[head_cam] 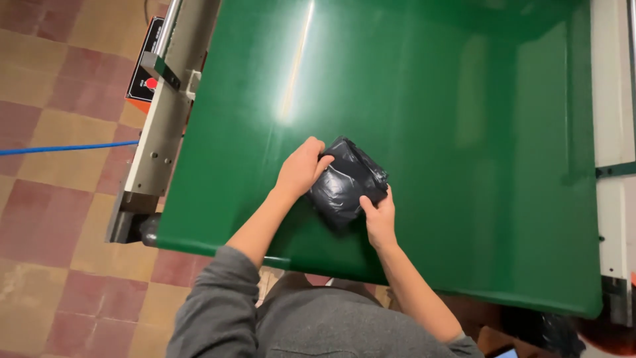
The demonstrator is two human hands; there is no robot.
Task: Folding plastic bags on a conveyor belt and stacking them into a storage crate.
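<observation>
A small bundle wrapped in black plastic point(344, 182) lies on the green conveyor belt point(464, 132), near its front edge. My left hand point(301, 169) grips the bundle's left side with its fingers curled over the top. My right hand point(379, 219) holds the lower right corner, thumb pressed on the plastic. Both forearms reach in from the bottom of the view, with grey sleeves pushed up.
A grey metal side rail point(162, 113) runs along the belt's left edge, with an orange and black control box point(147, 76) carrying a red button. A blue hose point(66, 147) crosses the tiled floor at left. A white frame point(613, 99) borders the right side.
</observation>
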